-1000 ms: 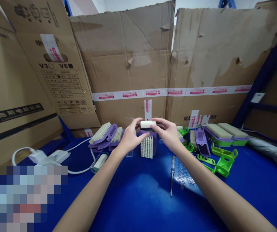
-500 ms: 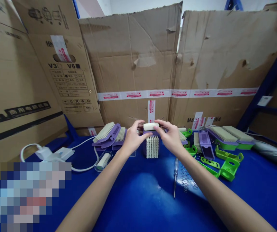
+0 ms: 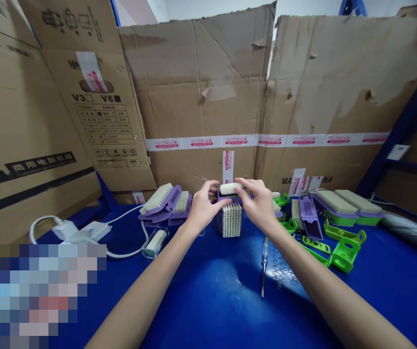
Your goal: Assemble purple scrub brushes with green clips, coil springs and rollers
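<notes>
A purple brush with cream bristles [image 3: 232,220] stands on end on the blue table, its bristles facing me. Over its top lies a short white roller [image 3: 230,188], with a dark opening visible just beneath. My right hand [image 3: 259,202] pinches the roller's right end between thumb and fingers. Curled around the brush's upper left side is my left hand [image 3: 204,204], its thumb across the front near the top edge. The left fingertips are partly hidden behind the brush and close to the roller's left end.
Purple brushes [image 3: 157,199] lie at left, near a clear case with a white roller [image 3: 156,241] and white cables [image 3: 124,254]. A screwdriver [image 3: 264,264], loose springs [image 3: 283,269] and green plastic parts [image 3: 345,254] lie at right. Cardboard [image 3: 201,106] walls the back.
The roller has shifted slightly right and up, baring the dark opening under it. The brush has moved a little right, along with both hands.
</notes>
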Tool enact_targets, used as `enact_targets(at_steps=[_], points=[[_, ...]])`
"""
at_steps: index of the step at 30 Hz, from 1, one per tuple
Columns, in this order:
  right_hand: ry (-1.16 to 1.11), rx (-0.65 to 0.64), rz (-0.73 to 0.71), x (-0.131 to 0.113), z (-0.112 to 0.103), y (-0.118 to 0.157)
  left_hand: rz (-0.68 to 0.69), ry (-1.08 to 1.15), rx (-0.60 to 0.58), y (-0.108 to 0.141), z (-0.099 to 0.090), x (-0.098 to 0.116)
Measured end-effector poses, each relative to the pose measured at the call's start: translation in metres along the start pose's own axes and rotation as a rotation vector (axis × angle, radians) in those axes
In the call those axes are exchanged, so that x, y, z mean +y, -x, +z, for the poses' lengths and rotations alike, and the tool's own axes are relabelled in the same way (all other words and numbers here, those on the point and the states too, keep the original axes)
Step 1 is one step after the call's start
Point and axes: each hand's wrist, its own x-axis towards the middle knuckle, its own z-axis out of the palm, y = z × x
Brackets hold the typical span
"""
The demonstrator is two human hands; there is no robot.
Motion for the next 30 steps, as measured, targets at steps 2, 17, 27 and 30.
enact_targets(at_steps=[2,17,27,30], points=[[-0.012,-0.022,0.039,0.001,0.001,0.0,-0.001,-0.003,0.003,0.0,0.001,0.0],[-0.368,-0.11,0.242,0.012,0.005,-0.002,0.056,-0.082,-0.086,-0.004,0.004,0.004],[-0.496,-0.151,0.264,0.015,0.007,0.006,0.003,0.017,-0.139,-0.006,0.008,0.006],[-0.513,-0.2,0.279,0.019,0.008,0.006,0.0,0.016,-0.145,-0.007,0.004,0.004]])
